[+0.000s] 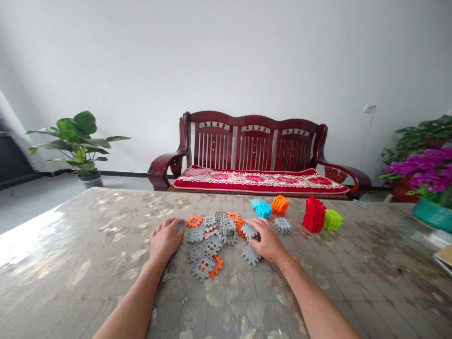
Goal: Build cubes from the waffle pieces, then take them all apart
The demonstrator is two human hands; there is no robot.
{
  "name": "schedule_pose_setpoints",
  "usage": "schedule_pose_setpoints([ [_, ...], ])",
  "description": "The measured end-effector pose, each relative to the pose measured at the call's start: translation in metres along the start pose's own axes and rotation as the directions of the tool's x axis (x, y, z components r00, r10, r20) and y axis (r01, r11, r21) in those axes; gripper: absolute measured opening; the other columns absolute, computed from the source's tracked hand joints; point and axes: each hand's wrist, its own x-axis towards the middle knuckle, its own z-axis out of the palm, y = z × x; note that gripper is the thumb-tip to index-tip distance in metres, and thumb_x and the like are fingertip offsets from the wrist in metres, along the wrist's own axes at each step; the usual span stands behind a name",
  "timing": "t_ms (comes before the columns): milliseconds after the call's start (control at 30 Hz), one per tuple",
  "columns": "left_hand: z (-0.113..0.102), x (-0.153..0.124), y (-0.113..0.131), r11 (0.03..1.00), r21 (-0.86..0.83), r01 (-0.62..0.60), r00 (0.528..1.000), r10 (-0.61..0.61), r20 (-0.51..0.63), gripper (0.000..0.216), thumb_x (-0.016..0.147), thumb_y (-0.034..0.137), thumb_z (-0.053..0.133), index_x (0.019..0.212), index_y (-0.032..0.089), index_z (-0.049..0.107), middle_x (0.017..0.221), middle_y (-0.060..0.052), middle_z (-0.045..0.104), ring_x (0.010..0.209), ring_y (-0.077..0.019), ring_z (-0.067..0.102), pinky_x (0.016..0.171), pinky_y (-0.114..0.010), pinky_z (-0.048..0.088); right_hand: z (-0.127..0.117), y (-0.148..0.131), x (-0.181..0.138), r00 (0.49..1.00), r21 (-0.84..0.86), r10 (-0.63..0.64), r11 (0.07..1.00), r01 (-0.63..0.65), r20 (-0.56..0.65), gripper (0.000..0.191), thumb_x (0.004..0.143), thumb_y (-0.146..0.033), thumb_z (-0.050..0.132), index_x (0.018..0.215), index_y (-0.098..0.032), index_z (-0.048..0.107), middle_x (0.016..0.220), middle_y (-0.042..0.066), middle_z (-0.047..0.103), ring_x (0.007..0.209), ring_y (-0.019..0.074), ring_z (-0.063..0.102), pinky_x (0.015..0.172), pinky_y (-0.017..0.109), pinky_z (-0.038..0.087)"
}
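Note:
My left hand (166, 238) rests on the table just left of a loose pile of plastic interlocking tiles, its fingers apart and holding nothing. Grey window-frame tiles (202, 267) and orange tiles (194, 221) make up this pile. On the pile's right side, my right hand (267, 239) has thumb and fingers around a solid grey tile (249, 231). A second solid grey tile (251, 254) lies flat below the thumb. Beyond the right hand sits a small stack of grey tiles (283, 225).
Sorted stacks stand farther back: blue tiles (263, 210), orange tiles (280, 205), red tiles (314, 214) and lime-green tiles (333, 220). At the table's right are a teal flowerpot (432, 214) and a box edge (445, 258). A wooden bench (254, 120) stands behind the patterned table (106, 263).

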Motion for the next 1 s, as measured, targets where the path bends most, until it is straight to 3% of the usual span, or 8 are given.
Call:
schedule_pose_setpoints([
  [300,0.003,0.001,-0.002,1.000,-0.002,-0.006,1.000,0.006,-0.009,0.041,0.089,0.037,0.042,0.121,0.032,0.067,0.137,-0.005,0.059,0.124,-0.0282,0.054,0.106,-0.046,0.037,-0.006,0.008,-0.003,0.999,0.055,-0.019,0.998,0.017,0.030,0.069,0.059,-0.007,0.052,0.124,-0.023,0.064,0.126,0.006,0.066,0.119,0.0249,0.056,0.107,0.046,0.040],
  [633,0.003,0.001,-0.002,1.000,-0.003,-0.002,1.000,0.002,-0.007,0.042,0.088,0.037,0.041,0.122,0.032,0.066,0.139,-0.006,0.058,0.126,-0.0281,0.053,0.107,-0.046,0.037,-0.009,0.000,-0.002,0.998,0.009,0.047,0.999,-0.047,0.040,0.055,0.068,-0.014,0.066,0.122,-0.025,0.065,0.119,0.006,0.066,0.111,0.0246,0.056,0.102,0.043,0.042],
  [733,0.003,0.001,-0.002,1.000,-0.006,-0.009,1.000,0.009,-0.005,0.042,0.089,0.037,0.041,0.122,0.032,0.066,0.138,-0.005,0.059,0.126,-0.0283,0.053,0.107,-0.047,0.036,-0.009,-0.004,-0.002,0.997,-0.037,0.064,0.997,-0.066,-0.040,0.053,0.069,-0.019,0.070,0.122,-0.025,0.064,0.116,0.006,0.066,0.109,0.0251,0.056,0.099,0.042,0.043],
  [833,0.002,0.001,-0.002,1.000,0.001,-0.006,1.000,0.006,-0.004,0.041,0.089,0.037,0.041,0.121,0.033,0.067,0.137,-0.005,0.060,0.124,-0.0278,0.054,0.106,-0.046,0.037,-0.012,-0.003,-0.004,0.972,-0.124,0.108,0.983,-0.136,-0.207,0.051,0.072,-0.027,0.072,0.121,-0.021,0.062,0.111,0.009,0.065,0.106,0.0269,0.056,0.096,0.042,0.043],
  [1000,0.001,0.001,-0.001,1.000,0.013,-0.013,1.000,0.013,-0.006,0.041,0.089,0.037,0.042,0.121,0.033,0.067,0.136,-0.005,0.061,0.123,-0.0269,0.055,0.105,-0.043,0.038,-0.027,0.016,-0.014,0.842,-0.232,0.233,0.895,-0.382,-0.486,0.052,0.077,-0.040,0.067,0.123,-0.017,0.059,0.102,0.012,0.064,0.098,0.0295,0.056,0.090,0.044,0.043],
])
